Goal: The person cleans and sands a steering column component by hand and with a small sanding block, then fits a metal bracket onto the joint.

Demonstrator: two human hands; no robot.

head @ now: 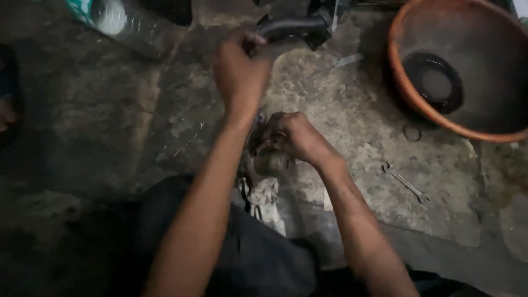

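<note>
Nearest the camera, at six o'clock, the person's dark-clothed lap fills the bottom of the view, with a pale rag [268,201] lying just past it. On that rag, near the centre, sits a round, grimy metal part [270,163]; its shape is partly hidden, so its long axis cannot be told for sure. The right hand [294,136] closes over the top of this part, fingers curled down around it in a narrow grip. Farther out, toward twelve o'clock, the left hand [239,71] is clenched on the end of a dark curved handle [291,26], whose long axis runs roughly from nine to three o'clock, bending away toward one o'clock into a blurred dark object. At four o'clock from the metal part, well apart, a small open-ended spanner [406,182] lies on the stained concrete floor [110,121], pointing from ten to four o'clock. A small metal ring [412,132] lies beyond it, just beside a large orange basin [397,60] at two o'clock, which holds a dark ring-shaped piece [434,82]. At eleven o'clock lies a clear plastic bottle [132,25].
</note>
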